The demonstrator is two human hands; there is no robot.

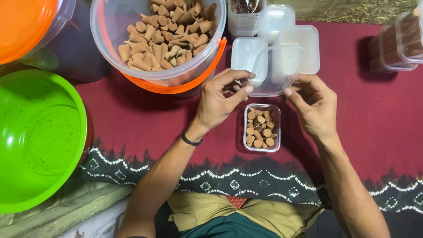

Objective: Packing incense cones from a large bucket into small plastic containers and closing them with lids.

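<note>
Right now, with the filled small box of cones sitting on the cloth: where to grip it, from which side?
Take the filled clear box by its two long side walls, coming straight down from above. It stands upright and open, cones packed to the rim, so tilting could spill them. Both long sides look free on the red cloth; the left hand and right hand hold a clear lid just beyond its far end.

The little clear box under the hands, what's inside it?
The small clear box on the red cloth holds brown cones standing upright, round bases showing. It looks full. Any cones underneath the top ones are hidden.
</note>
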